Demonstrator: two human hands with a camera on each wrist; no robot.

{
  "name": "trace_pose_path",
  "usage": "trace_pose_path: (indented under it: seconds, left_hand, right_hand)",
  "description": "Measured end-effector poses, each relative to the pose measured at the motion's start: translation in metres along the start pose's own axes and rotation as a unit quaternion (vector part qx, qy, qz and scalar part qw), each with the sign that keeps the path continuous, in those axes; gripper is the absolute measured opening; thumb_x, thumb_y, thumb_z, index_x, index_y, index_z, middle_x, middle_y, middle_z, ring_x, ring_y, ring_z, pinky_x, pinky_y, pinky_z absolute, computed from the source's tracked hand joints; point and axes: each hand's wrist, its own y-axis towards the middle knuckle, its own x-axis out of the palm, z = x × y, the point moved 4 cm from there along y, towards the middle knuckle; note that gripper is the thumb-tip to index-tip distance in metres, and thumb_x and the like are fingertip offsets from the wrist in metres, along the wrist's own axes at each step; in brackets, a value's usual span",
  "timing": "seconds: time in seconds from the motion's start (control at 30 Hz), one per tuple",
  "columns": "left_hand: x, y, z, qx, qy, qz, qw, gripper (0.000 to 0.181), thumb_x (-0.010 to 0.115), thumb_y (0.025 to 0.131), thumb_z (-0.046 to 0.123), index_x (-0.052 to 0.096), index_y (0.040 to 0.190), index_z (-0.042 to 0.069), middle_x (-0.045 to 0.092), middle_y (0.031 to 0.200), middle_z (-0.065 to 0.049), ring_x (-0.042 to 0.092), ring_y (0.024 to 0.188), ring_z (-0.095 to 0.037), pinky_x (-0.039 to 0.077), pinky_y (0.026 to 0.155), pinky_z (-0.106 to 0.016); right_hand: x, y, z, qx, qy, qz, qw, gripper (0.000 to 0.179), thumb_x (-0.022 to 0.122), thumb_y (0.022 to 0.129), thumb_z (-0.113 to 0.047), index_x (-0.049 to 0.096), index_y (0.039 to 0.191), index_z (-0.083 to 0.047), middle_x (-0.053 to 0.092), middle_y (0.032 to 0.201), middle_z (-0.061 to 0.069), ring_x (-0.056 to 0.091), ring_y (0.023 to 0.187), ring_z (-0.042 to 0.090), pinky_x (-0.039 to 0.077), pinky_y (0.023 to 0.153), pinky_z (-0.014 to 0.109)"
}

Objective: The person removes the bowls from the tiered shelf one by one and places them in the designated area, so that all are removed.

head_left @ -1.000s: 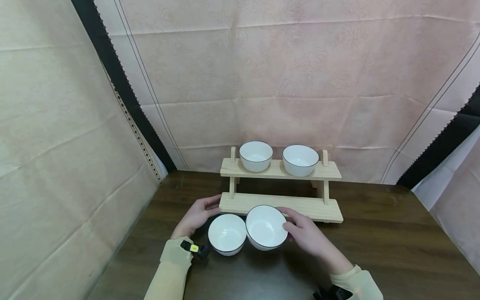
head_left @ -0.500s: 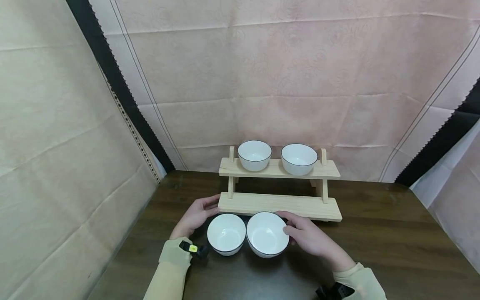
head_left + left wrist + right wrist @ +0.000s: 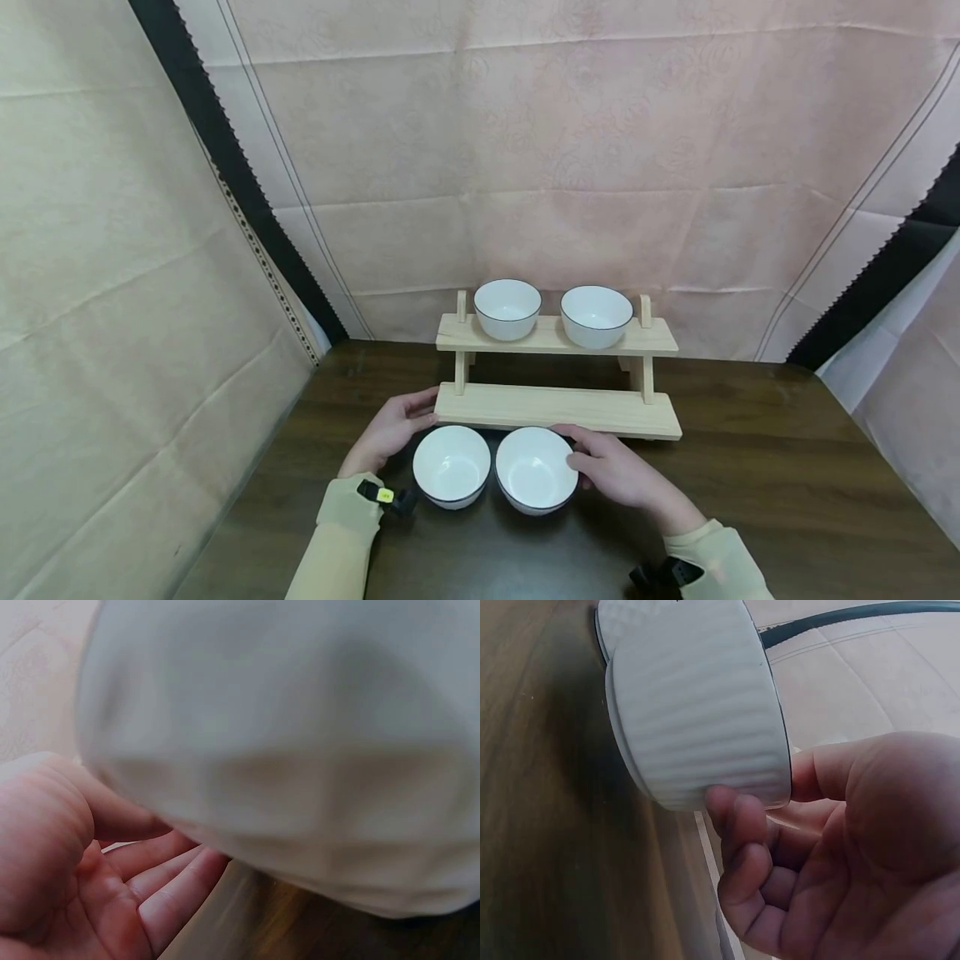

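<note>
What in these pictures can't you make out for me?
Left wrist view: some of the left hand's fingertips, hidden by the left front bowl, which is itself blurred and cut off by the top and right edges.
Right wrist view: most of that bowl, hidden by the right front bowl.
Head view: the table's near side, cut off by the bottom edge.

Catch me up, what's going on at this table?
A person is handling white bowls with two bare hands. The right hand grips the right front bowl at its side; I can't tell if it is fully down on the table. The left front bowl sits beside it, in front of a two-tier wooden rack. The left hand is at the rack's left end. Two more bowls stand side by side on the upper shelf.
</note>
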Motion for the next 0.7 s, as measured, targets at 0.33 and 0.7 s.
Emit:
trace_pose_path:
  seconds: [0.33, 0.7]
  left_hand:
    - [0.0013, -0.0029, -0.004, 0.002, -0.004, -0.004, 1.0, 0.05, 0.067, 0.093, 0.021, 0.053, 0.141, 0.023, 0.059, 0.134, -0.004, 0.059, 0.119, -0.023, 0.043, 0.102, -0.049]
    - [0.0009, -0.0027, -0.0027, 0.002, -0.004, -0.006, 1.0, 0.05, 0.067, 0.093, 0.022, 0.053, 0.141, 0.022, 0.057, 0.136, -0.005, 0.06, 0.118, -0.022, 0.045, 0.101, -0.046]
  right_hand:
    - [0.0054, 0.0025, 0.0061, -0.008, 0.008, 0.0, 0.9999, 0.04, 0.048, 0.099, -0.008, 0.053, 0.137, -0.019, 0.06, 0.078, 0.004, 0.058, 0.067, 0.025, 0.051, 0.057, 0.033]
    - [0.009, 0.0028, 0.0079, -0.016, -0.009, -0.003, 0.9998, 0.038, 0.047, 0.099, -0.009, 0.054, 0.135, -0.019, 0.061, 0.073, 0.0, 0.058, 0.064, 0.025, 0.05, 0.055, 0.03]
